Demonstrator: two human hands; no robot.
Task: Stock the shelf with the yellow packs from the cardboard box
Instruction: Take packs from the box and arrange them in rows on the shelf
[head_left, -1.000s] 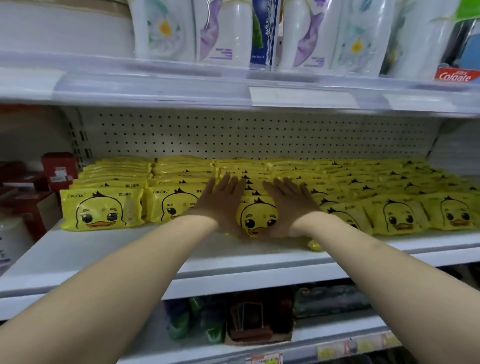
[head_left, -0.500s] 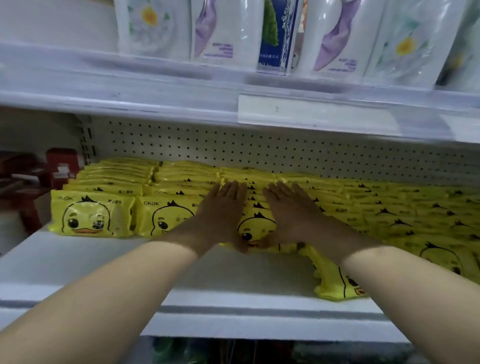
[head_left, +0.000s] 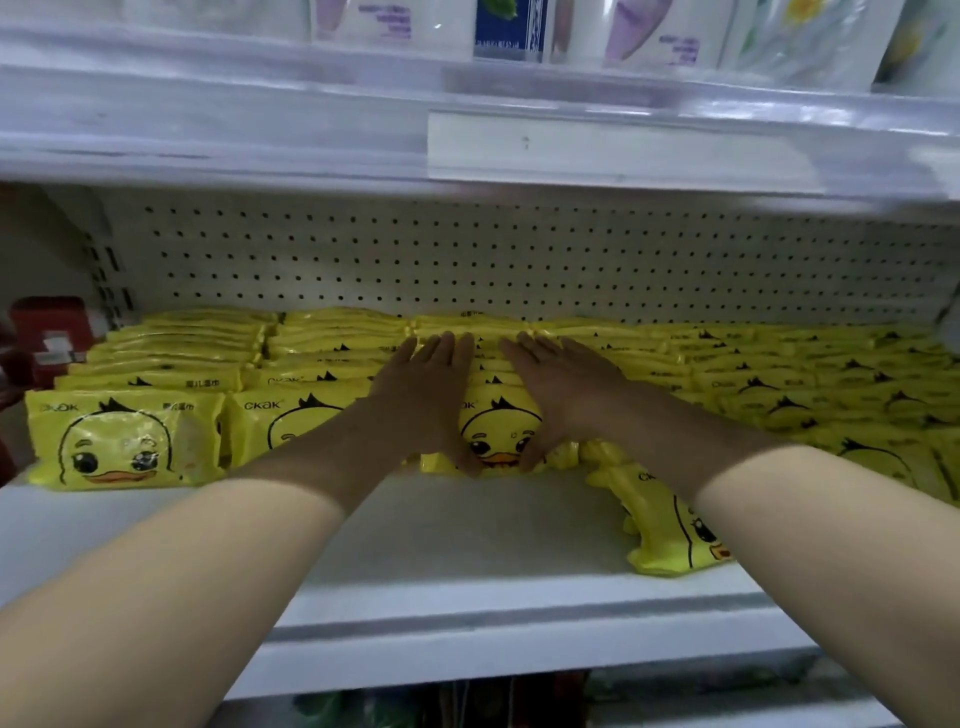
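Here, mid-frame, my left hand (head_left: 421, 400) and right hand (head_left: 563, 395) press flat, fingers straight, flanking the front yellow pack (head_left: 498, 434) on the shelf (head_left: 467, 525).

The packs (head_left: 124, 441) on the shelf (head_left: 467, 530) are bright yellow. Each front is printed with a duck face: a black outline, a black spiky tuft on top, round black eyes and an orange beak. Dark letters run along the top of each front. The shelf is white with a grey stripe along its front edge. Behind the shelf, the back panel (head_left: 519, 260) is cream with an even grid of small black holes. Above the shelf, the bags (head_left: 654, 36) are white with purple shapes; one carton (head_left: 511, 26) among them is dark blue with green. Left of the shelf, a box (head_left: 47, 322) is red with a white label.
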